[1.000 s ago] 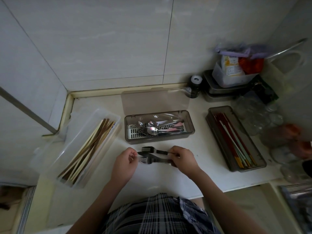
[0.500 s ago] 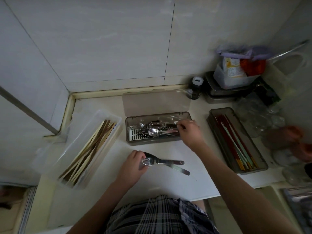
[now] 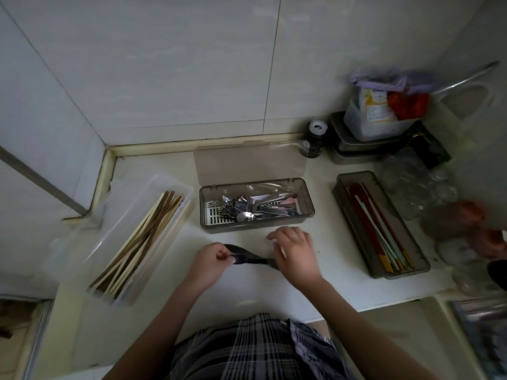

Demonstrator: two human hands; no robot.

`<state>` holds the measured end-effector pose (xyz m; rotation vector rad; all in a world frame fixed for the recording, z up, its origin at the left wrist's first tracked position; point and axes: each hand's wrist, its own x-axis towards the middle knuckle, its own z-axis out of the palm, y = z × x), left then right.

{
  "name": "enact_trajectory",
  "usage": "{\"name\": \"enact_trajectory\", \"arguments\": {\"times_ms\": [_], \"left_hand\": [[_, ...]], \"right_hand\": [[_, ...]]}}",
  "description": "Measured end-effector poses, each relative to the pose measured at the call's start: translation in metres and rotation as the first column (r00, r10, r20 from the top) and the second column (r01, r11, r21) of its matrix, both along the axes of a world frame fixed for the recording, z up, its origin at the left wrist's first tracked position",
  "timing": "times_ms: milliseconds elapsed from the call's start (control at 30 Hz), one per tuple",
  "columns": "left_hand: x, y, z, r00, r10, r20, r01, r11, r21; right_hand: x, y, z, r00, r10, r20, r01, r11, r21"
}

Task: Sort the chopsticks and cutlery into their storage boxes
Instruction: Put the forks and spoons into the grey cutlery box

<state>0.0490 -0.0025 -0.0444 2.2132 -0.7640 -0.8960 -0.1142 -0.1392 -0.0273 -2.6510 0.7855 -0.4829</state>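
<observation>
A home kitchen: tiled walls (image 3: 164, 64), white countertop (image 3: 170, 283), stacked food containers (image 3: 367, 138).
</observation>
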Motion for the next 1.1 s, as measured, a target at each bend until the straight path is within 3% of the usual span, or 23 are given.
{"name": "enact_trajectory", "arguments": {"times_ms": [133, 233, 400, 467, 533, 633, 733, 867, 967, 1033, 1100], "left_hand": [[0.007, 0.003, 0.005, 0.960, 0.089, -0.267, -0.111, 0.991, -0.071], [0.006, 0.005, 0.016, 0.878, 0.160, -0.451, -0.237, 0.964, -0.118], [0.008, -0.001, 0.033, 0.851, 0.244, -0.466, -0.358, 0.917, -0.174], [0.011, 0.000, 0.031, 0.884, 0.309, -0.351, -0.394, 0.897, -0.203], [0.011, 0.003, 0.021, 0.964, 0.251, -0.087, -0.264, 0.938, -0.223], [0.006, 0.007, 0.011, 0.965, 0.134, 0.226, -0.099, 0.982, -0.163], [0.001, 0.008, 0.006, 0.958, 0.082, 0.275, -0.043, 0.989, -0.144], [0.002, 0.008, -0.004, 0.941, -0.020, 0.337, 0.070, 0.988, -0.137], [0.003, 0.008, -0.008, 0.919, -0.059, 0.389, 0.113, 0.987, -0.118], [0.003, 0.010, -0.010, 0.901, -0.080, 0.426, 0.135, 0.986, -0.100], [0.001, 0.014, -0.012, 0.879, -0.105, 0.465, 0.162, 0.983, -0.085]], "right_hand": [[-0.002, 0.010, -0.012, 0.980, 0.149, -0.134, -0.139, 0.987, 0.079], [0.000, 0.009, -0.010, 0.974, 0.155, -0.163, -0.128, 0.978, 0.163], [0.006, -0.004, 0.001, 0.995, 0.103, 0.013, -0.103, 0.987, 0.122], [0.010, -0.019, 0.010, 0.996, 0.048, 0.081, -0.054, 0.995, 0.080], [0.015, -0.037, 0.023, 0.992, -0.033, 0.123, 0.024, 0.997, 0.076], [0.031, -0.062, 0.036, 0.994, -0.106, 0.031, 0.102, 0.990, 0.094], [0.051, -0.076, 0.043, 0.988, -0.069, -0.137, 0.101, 0.963, 0.250], [0.069, -0.076, 0.038, 0.968, -0.011, -0.252, 0.130, 0.879, 0.458], [0.070, -0.069, 0.033, 0.957, -0.078, -0.279, 0.157, 0.950, 0.271], [0.059, -0.057, 0.033, 0.985, -0.131, -0.113, 0.142, 0.986, 0.090], [0.039, -0.041, 0.028, 0.996, -0.073, 0.051, 0.077, 0.993, -0.091]]}}
